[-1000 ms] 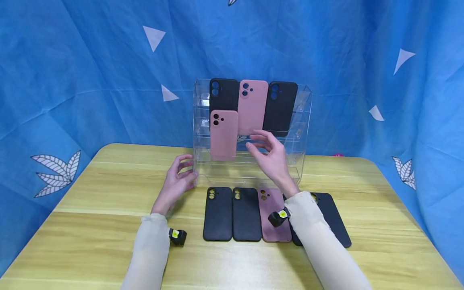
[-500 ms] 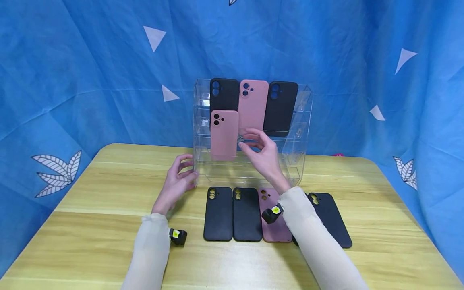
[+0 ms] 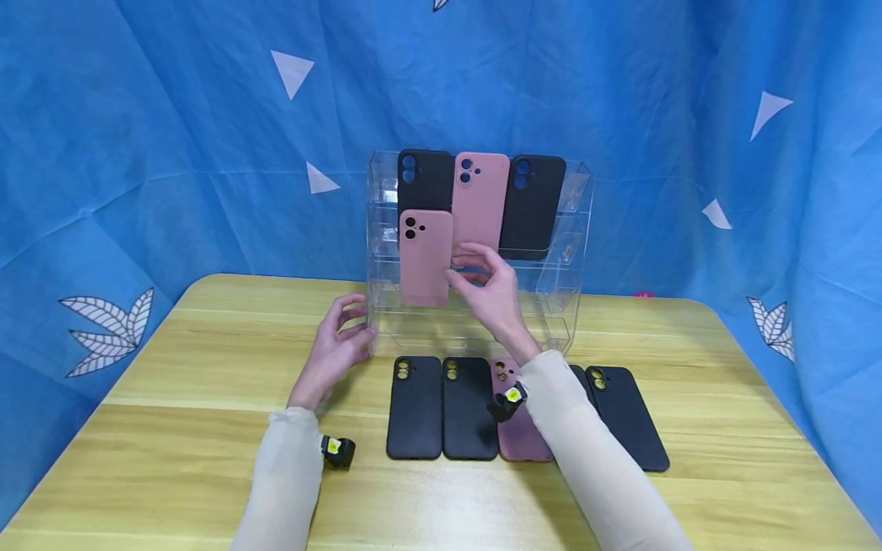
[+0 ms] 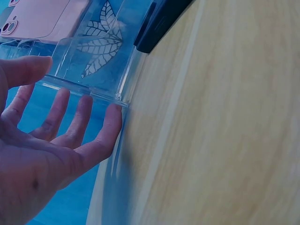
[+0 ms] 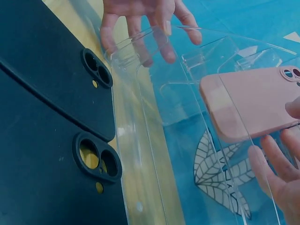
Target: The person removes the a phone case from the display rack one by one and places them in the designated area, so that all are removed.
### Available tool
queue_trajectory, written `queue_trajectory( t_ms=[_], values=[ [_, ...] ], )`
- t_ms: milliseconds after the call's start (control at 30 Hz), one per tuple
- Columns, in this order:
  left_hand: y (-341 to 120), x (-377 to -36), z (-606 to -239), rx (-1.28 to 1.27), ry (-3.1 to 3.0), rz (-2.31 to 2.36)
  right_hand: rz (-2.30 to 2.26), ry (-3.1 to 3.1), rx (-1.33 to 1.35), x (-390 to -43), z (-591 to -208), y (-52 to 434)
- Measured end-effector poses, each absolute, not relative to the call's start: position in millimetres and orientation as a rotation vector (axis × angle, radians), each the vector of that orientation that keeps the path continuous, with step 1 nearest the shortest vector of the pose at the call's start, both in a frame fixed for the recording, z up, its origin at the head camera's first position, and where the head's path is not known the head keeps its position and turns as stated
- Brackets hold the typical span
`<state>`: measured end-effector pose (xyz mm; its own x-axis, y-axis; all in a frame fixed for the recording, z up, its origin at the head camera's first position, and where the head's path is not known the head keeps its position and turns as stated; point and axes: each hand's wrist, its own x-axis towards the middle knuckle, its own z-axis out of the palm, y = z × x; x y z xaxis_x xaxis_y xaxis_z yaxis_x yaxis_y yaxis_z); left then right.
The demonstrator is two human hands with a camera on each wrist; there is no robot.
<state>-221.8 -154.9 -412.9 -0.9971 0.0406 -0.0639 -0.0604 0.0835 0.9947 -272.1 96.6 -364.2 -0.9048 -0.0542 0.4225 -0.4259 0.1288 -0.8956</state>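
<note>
My left hand (image 3: 334,344) rests its fingertips against the left side of a clear acrylic tiered rack (image 3: 579,249); the left wrist view shows fingers (image 4: 110,129) along the rack's edge. In the rack's lower tier leans a pink phone case (image 3: 423,268). My right hand (image 3: 494,298) is at that case's right edge, thumb and fingers spread apart. In the right wrist view its thumb (image 5: 294,108) overlaps the case's face. Behind, in a higher tier, stand a black phone case (image 3: 425,180), a pink phone case (image 3: 480,203) and another black phone case (image 3: 534,207).
Phone cases lie in a row before the rack: two black cases (image 3: 415,409) (image 3: 470,409), a pink case (image 3: 527,440), and black cases (image 3: 630,421) at the right, partly under my right sleeve (image 3: 586,436). A blue patterned curtain (image 3: 172,153) hangs behind the wooden table (image 3: 172,428).
My right hand has moved left, from in front of the upper pink case to the right edge of the lower pink case. The left hand has stayed at the rack's side.
</note>
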Motion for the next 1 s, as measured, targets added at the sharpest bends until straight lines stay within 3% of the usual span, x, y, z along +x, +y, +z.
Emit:
queue_trajectory(
  t_ms=[1000],
  values=[
    [-153.7, -220.5, -412.6, -0.019, 2.268, 2.064, 1.854, -1.995, 0.431, -276.9, -361.3, 93.8]
  ],
)
